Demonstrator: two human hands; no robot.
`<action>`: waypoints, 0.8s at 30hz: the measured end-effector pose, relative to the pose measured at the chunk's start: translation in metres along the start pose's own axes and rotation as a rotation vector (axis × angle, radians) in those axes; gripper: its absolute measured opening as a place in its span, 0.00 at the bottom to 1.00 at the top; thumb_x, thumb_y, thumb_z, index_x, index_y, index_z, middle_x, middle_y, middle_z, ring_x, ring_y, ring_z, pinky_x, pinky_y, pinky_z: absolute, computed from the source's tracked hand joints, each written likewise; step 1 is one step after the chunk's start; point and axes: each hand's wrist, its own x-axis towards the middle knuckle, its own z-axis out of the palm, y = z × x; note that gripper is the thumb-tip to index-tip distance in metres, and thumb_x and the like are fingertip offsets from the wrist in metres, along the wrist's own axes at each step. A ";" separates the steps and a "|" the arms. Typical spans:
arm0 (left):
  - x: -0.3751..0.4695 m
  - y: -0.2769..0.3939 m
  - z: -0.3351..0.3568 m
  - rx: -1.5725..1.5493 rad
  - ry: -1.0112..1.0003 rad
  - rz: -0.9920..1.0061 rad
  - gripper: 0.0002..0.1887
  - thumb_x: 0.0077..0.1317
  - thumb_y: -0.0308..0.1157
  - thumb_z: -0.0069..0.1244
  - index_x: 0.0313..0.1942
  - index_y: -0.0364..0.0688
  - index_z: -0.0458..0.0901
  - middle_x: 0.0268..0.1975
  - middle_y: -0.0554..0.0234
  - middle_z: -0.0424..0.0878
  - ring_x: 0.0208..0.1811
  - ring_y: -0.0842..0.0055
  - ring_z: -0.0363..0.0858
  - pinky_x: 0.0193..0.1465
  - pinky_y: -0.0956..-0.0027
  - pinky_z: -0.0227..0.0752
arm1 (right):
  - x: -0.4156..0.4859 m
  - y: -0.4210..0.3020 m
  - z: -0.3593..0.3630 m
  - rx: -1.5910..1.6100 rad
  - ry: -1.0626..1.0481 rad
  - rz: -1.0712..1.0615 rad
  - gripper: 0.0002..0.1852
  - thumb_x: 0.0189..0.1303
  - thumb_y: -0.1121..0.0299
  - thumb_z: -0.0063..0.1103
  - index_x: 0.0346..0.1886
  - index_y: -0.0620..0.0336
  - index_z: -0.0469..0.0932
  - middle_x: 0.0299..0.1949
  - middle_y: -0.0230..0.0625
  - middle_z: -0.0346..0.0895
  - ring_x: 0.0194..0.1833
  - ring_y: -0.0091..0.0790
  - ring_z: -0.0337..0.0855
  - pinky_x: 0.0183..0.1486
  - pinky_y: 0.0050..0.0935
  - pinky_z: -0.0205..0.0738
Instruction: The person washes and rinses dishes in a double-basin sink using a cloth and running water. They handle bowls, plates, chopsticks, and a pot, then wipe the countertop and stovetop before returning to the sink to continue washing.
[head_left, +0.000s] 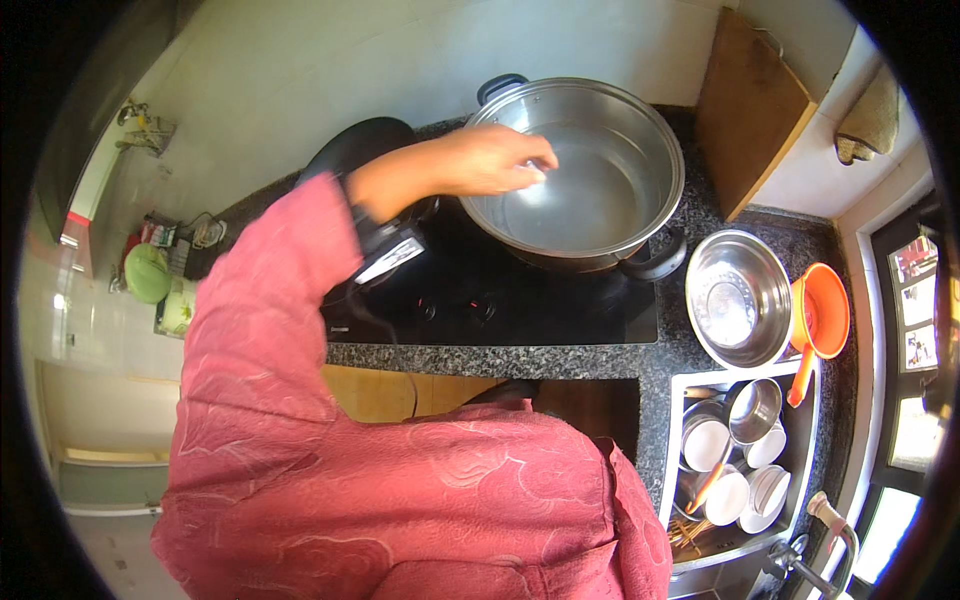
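My left hand (499, 161) hangs over the left rim of a large two-handled stainless steel pot (600, 244). Its fingers are curled, with thumb and forefinger near each other. Blur and a bright patch hide whether anything is between them. Clear liquid, apparently water (577, 202), lies in the pot. The pot stands on a black glass cooktop (555, 307), where small red lights glow by the controls. A dark band circles my left wrist, beside a black device with a white label (390, 260). My right hand is out of view; only the sleeve shows at lower right.
A black pan (360, 142) sits behind my forearm. Right of the pot are a steel bowl (739, 300) and an orange dipper (825, 311). The sink (675, 420) holds white bowls (726, 499) and a small saucepan (754, 411), near a faucet (851, 555). A wooden board (750, 112) leans at the wall.
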 end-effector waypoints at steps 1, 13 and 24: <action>0.024 -0.012 0.013 0.108 -0.114 -0.068 0.19 0.69 0.37 0.50 0.57 0.38 0.75 0.51 0.46 0.82 0.51 0.54 0.80 0.55 0.56 0.73 | 0.000 0.000 0.001 0.004 0.002 0.004 0.25 0.66 0.46 0.48 0.52 0.57 0.79 0.46 0.50 0.80 0.44 0.56 0.79 0.45 0.51 0.73; 0.078 -0.009 -0.036 0.074 0.062 0.090 0.05 0.58 0.27 0.56 0.31 0.38 0.78 0.29 0.61 0.78 0.32 0.73 0.77 0.38 0.68 0.71 | 0.000 0.007 -0.005 0.020 0.001 0.022 0.26 0.69 0.48 0.45 0.55 0.59 0.77 0.49 0.50 0.79 0.49 0.57 0.77 0.49 0.51 0.72; 0.076 -0.001 -0.013 0.083 -0.528 -0.380 0.09 0.60 0.33 0.59 0.35 0.38 0.79 0.34 0.59 0.84 0.36 0.67 0.83 0.36 0.60 0.73 | -0.005 0.033 0.000 0.032 0.030 0.020 0.26 0.71 0.49 0.42 0.57 0.60 0.75 0.53 0.51 0.77 0.53 0.58 0.76 0.53 0.50 0.71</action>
